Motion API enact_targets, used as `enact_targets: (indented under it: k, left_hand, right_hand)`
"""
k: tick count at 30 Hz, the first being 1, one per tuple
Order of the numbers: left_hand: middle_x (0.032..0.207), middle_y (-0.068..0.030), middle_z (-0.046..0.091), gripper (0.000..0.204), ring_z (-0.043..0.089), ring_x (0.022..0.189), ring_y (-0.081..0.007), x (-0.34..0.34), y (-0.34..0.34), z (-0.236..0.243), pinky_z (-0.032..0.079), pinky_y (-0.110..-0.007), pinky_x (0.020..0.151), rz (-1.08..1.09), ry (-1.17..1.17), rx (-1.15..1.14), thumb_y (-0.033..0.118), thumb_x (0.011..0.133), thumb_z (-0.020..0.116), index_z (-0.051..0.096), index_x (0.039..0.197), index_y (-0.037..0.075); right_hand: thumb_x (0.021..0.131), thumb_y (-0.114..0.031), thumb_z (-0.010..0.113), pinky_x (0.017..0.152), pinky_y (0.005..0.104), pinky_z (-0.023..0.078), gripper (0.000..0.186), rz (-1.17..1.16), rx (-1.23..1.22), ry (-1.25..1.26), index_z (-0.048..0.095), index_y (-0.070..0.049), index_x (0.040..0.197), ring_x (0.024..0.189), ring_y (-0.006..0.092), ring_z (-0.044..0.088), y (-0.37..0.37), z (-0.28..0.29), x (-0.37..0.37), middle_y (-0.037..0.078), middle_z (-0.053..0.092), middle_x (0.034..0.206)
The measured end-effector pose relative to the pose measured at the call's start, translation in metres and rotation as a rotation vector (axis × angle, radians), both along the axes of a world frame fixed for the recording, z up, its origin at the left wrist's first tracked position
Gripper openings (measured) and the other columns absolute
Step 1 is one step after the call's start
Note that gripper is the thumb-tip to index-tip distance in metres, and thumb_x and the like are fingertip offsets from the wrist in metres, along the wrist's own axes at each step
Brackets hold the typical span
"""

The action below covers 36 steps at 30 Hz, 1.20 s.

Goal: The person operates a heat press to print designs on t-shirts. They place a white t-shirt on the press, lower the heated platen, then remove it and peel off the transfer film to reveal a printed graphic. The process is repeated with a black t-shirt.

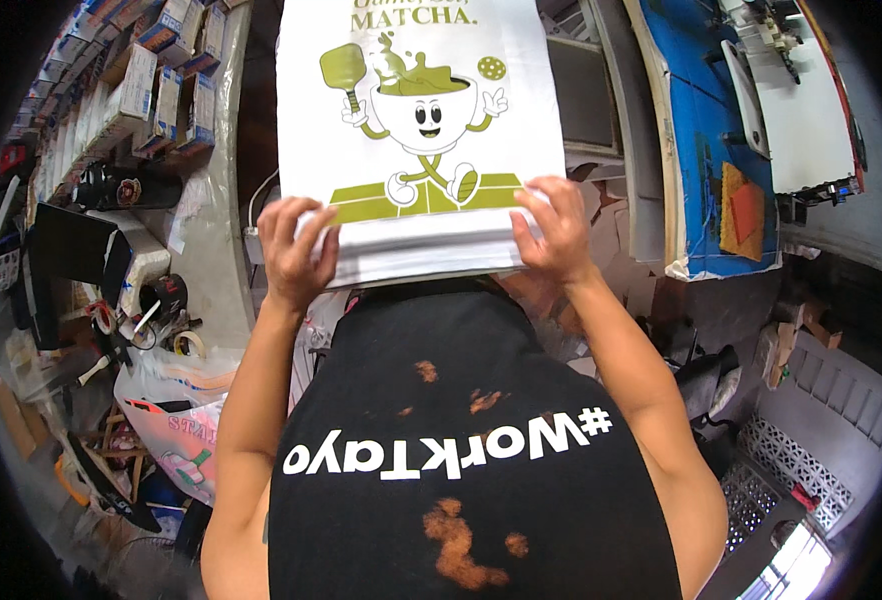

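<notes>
In front of me lies a white printed cloth (311, 120), drawn flat, with a green cartoon cup that has arms and legs. Its near end gathers in folds, and a thin dark edge shows beneath. My left hand (299, 250) grips the near left corner, thumb and fingers closed on the fabric. At the near right corner, my right hand (558, 228) pinches the cloth the same way. Whatever supports the cloth underneath is mostly hidden, and I cannot tell whether it is a bag or a garment.
Stacked boxes (126, 95) fill the far left, beside a pale ledge (216, 200). A tape roll (189, 345) and a plastic bag (186, 450) sit lower left. On the right stands a blue board (696, 130) with an orange sponge-like pad (743, 212). My black top is close behind the cloth.
</notes>
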State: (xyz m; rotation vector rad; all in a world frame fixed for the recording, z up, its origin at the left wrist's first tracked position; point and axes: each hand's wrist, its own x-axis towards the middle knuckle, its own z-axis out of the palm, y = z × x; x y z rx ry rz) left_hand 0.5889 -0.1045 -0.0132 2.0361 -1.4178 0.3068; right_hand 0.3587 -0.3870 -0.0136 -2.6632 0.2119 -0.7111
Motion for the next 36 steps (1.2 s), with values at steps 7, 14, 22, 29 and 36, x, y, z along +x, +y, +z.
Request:
enact_targets:
  k: [7,14,22,29,36]
  left_hand:
    - [0.114,-0.0057,0.059,0.047,0.054,0.111,-0.0248,-0.059,0.052,-0.012,0.038,-0.044,0.099,-0.106,0.045,0.387,0.013,0.074,0.077,0.066,0.119,0.012]
    - [0.115,-0.0051,0.058,0.050,0.053,0.112,-0.0242,-0.065,0.067,-0.019,0.037,-0.045,0.101,-0.081,0.014,0.371,0.013,0.075,0.077,0.066,0.123,0.015]
    - [0.115,-0.0048,0.058,0.051,0.053,0.112,-0.0240,-0.067,0.071,-0.016,0.037,-0.045,0.100,-0.079,0.055,0.374,0.009,0.073,0.076,0.066,0.123,0.015]
    - [0.107,-0.0092,0.063,0.036,0.057,0.109,-0.0305,-0.028,0.051,-0.016,0.041,-0.045,0.097,0.080,0.049,0.080,-0.003,0.072,0.073,0.070,0.106,0.007]
    - [0.115,-0.0142,0.066,0.025,0.057,0.116,-0.0353,0.034,-0.019,-0.005,0.043,-0.045,0.102,0.043,0.154,-0.008,0.001,0.076,0.073,0.071,0.101,0.003]
  right_hand:
    - [0.079,-0.016,0.072,0.108,0.0494,0.036,0.040,0.025,-0.045,0.357,0.065,-0.005,0.117,0.122,0.0289,0.050,0.066,-0.004,-0.068,0.012,0.056,0.124]
    - [0.079,-0.016,0.072,0.112,0.0522,0.031,0.044,-0.007,-0.006,0.367,0.064,-0.005,0.121,0.126,0.0300,0.048,0.072,-0.011,-0.080,0.012,0.056,0.128]
    - [0.076,-0.015,0.073,0.111,0.0508,0.033,0.041,-0.013,-0.007,0.349,0.065,-0.005,0.115,0.122,0.0313,0.051,0.073,-0.004,-0.076,0.013,0.057,0.123]
    - [0.080,-0.010,0.069,0.097,0.0454,0.044,0.026,-0.224,0.033,0.103,0.066,-0.002,0.105,0.110,0.0333,0.056,0.045,0.010,-0.031,0.014,0.061,0.112]
    - [0.082,-0.012,0.069,0.099,0.0452,0.046,0.023,-0.158,-0.039,-0.012,0.069,-0.001,0.102,0.113,0.0363,0.056,-0.013,-0.012,0.028,0.018,0.063,0.114]
